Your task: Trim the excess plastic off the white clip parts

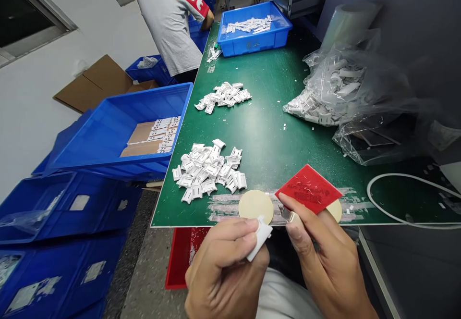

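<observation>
In front of the table edge, my left hand [230, 266] pinches a small white plastic part [260, 240] between thumb and fingers. Close to its right, my right hand [324, 251] is closed on a small metal blade [285, 212] with a cream-coloured grip, its tip pointing toward the white part but apart from it. Under my right index finger lies a red diamond-shaped card [309, 188] with dark print. A round cream disc [255, 206] rests at the edge behind my left fingers; a second disc [334, 209] is partly hidden by my right hand and the card.
Two piles of white parts, a near one [209, 167] and a far one [226, 95], lie on the green table [266, 131]. Beyond are a blue bin [252, 45] and a clear bag of parts [324, 93]. Blue crates [90, 141] stand left, near a person [169, 30]. A white cable [374, 184] curves right.
</observation>
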The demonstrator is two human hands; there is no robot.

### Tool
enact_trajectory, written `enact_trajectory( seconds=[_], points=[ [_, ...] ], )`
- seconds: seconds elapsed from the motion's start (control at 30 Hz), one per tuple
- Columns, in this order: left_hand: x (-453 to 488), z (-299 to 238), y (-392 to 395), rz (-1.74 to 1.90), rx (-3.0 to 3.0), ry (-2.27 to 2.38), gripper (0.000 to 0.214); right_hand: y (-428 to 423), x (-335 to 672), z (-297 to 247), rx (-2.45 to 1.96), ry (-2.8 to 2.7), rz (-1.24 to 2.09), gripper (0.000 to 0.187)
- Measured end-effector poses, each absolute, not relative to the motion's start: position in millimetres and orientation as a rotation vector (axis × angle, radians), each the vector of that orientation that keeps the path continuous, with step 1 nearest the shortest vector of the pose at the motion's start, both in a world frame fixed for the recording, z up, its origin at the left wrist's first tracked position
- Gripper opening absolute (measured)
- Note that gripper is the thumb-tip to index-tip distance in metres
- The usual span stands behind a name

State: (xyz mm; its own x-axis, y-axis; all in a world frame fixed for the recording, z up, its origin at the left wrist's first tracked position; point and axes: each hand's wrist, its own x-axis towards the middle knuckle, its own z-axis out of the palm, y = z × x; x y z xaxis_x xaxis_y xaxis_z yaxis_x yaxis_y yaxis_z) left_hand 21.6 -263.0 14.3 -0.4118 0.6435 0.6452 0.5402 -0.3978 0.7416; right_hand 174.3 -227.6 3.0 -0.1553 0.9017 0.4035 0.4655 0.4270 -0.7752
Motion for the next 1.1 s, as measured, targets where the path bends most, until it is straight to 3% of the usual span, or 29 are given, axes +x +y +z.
enact_trajectory(
  seconds=[0.17, 0.3, 0.47, 1.1],
  points=[
    [31, 22, -256, 2.088, 1.276, 1.616, 0.037, -227, 184, 5, -1.156, -1.839, 0.632, 0.031],
    [26, 29, -250, 1.829, 0.786, 1.505, 0.008, -228, 192, 8, -1.067, -1.921, 0.592, 0.031],
    [19, 30, -245, 1.615, 0.383, 1.271, 0.030, -231, 190, 12, -0.918, -2.019, 0.491, 0.033],
    [21, 32, -244, 1.603, 0.307, 1.226, 0.039, -231, 185, 16, -0.967, -2.127, 0.306, 0.029]
  ],
)
